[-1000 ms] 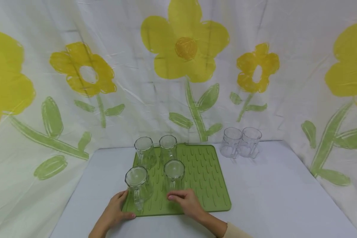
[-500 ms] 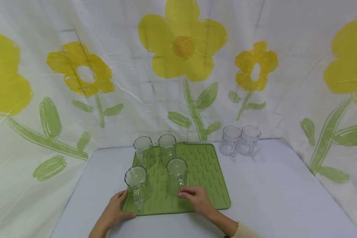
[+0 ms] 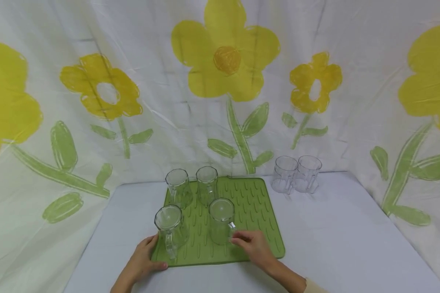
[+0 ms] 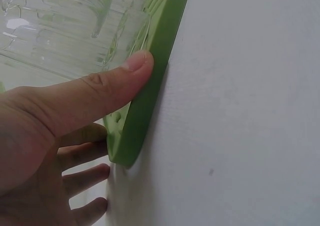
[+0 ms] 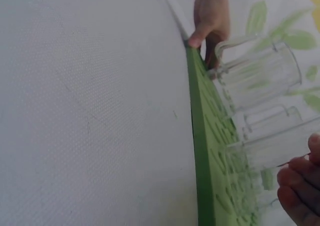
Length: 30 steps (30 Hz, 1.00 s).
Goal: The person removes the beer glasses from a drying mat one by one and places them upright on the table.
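My right hand (image 3: 254,246) pinches the handle of a clear glass mug (image 3: 220,221) at the front middle of a ribbed green drying mat (image 3: 258,211). In the right wrist view only some fingertips of that right hand (image 5: 300,186) show, at the right edge. My left hand (image 3: 144,257) spans the mat's front left corner. In the left wrist view its thumb (image 4: 115,85) lies along the front edge, its other fingers spread at the side. Beside it stands another glass mug (image 3: 174,232), handle toward me. Two more mugs, a left one (image 3: 179,191) and a right one (image 3: 207,187), stand behind.
Two glass mugs, a left one (image 3: 284,175) and a right one (image 3: 308,175), stand close together on the white table (image 3: 326,236), right of the mat. A white curtain (image 3: 161,134) with yellow flowers hangs behind the table.
My right hand has moved right with the front middle mug, whose handle has turned from facing me toward the right. The left hand has stayed at the mat corner.
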Each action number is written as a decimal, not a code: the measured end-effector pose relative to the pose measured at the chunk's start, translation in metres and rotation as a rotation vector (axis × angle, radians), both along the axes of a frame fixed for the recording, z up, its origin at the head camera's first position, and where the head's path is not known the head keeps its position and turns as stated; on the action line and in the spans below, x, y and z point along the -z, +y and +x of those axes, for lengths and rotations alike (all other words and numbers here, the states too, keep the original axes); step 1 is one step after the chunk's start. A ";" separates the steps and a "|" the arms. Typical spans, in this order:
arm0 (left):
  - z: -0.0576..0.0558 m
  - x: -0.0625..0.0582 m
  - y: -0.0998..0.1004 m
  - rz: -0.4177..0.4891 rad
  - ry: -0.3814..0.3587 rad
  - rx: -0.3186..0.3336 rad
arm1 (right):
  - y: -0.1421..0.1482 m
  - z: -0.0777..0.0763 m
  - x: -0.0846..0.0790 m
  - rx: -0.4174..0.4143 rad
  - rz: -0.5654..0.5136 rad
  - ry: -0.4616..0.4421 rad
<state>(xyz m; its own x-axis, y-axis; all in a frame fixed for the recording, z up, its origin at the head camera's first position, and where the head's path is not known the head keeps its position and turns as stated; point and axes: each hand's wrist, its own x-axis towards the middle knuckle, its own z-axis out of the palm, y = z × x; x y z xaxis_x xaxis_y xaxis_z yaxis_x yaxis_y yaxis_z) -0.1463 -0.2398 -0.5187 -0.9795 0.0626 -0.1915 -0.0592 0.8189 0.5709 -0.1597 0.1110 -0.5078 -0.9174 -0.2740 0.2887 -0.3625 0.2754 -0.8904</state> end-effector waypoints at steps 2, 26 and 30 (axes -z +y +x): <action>0.000 0.001 0.000 0.003 -0.001 0.000 | 0.003 0.002 -0.001 0.038 0.036 0.028; 0.002 -0.002 0.001 -0.002 -0.008 -0.003 | 0.013 0.007 0.003 0.207 0.102 0.132; 0.002 -0.002 0.001 -0.002 -0.002 -0.003 | 0.013 0.003 0.003 0.253 0.075 0.151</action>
